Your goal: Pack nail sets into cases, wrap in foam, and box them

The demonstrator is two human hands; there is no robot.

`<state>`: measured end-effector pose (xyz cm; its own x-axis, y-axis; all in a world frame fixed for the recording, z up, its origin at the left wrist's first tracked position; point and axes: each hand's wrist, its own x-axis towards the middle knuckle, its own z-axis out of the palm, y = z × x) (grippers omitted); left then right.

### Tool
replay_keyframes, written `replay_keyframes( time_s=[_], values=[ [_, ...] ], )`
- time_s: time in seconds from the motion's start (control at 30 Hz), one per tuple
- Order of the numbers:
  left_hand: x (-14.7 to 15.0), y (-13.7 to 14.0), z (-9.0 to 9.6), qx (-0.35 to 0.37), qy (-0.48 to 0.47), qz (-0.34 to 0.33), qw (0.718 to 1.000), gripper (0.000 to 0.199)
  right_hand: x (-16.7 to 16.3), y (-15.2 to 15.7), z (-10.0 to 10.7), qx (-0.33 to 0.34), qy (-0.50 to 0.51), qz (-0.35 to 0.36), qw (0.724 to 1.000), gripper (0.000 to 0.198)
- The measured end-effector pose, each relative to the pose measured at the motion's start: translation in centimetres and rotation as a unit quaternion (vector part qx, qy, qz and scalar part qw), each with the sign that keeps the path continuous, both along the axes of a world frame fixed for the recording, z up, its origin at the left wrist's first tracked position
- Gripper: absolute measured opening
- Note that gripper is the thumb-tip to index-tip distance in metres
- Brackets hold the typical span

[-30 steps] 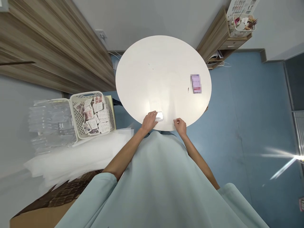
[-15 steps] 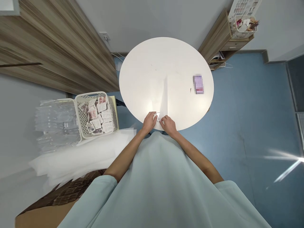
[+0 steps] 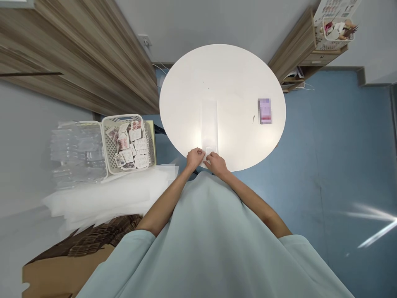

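Observation:
A thin white, half-see-through sheet (image 3: pixel 210 120) lies as a narrow strip on the round white table (image 3: pixel 238 74), running away from me. At its near end is a small clear plastic piece (image 3: pixel 211 149), whose exact kind I cannot make out. My left hand (image 3: pixel 195 158) pinches the strip's near left edge between thumb and fingers. On the other side, my right hand (image 3: pixel 216 164) has curled fingers and its thumb at the same near end, close to the plastic piece. The fingertips partly cover that end.
A purple, blurred-out box (image 3: pixel 265 111) lies at the table's right. To the left, a white basket (image 3: pixel 107 145) holds printed cards, beside a stack of clear plastic trays (image 3: pixel 76 153). White sheets (image 3: pixel 108 190) and brown cardboard (image 3: pixel 62 269) lie nearer me. A small cabinet (image 3: pixel 297 49) stands back right.
The sheet's right part, which stood up or lay spread to the right, is now folded over into a narrow flat strip. My right hand has shifted slightly left. The view has moved a little.

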<state>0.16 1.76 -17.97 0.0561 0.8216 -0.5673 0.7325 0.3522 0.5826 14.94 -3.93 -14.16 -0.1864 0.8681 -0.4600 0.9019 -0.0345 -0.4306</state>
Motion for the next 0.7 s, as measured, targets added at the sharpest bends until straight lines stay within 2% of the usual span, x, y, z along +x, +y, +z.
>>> replay_keyframes(
  time_s=[0.2, 0.33, 0.43, 0.6, 0.7],
  values=[
    [0.4, -0.8, -0.2, 0.009, 0.009, 0.017, 1.000, 0.014, 3.2, 0.1, -0.7, 0.015, 0.031, -0.149, 0.988, 0.019],
    [0.8, -1.0, -0.3, 0.009, 0.029, 0.020, 0.999, 0.014, 5.0, 0.9, -1.9, -0.024, 0.045, -0.235, 0.971, 0.025],
    [1.1, -1.0, -0.2, 0.009, 0.041, 0.020, 0.999, 0.012, 5.3, 1.6, -2.6, -0.058, 0.079, -0.260, 0.961, 0.028],
    [1.5, -1.1, 0.0, 0.009, 0.061, 0.018, 0.998, 0.009, 5.0, 2.3, -3.0, -0.088, 0.112, -0.273, 0.951, 0.023],
    [1.8, -1.3, 0.1, 0.033, 0.096, 0.006, 0.995, 0.018, 4.8, 2.3, -3.1, -0.084, 0.132, -0.275, 0.949, 0.023]
  ],
)
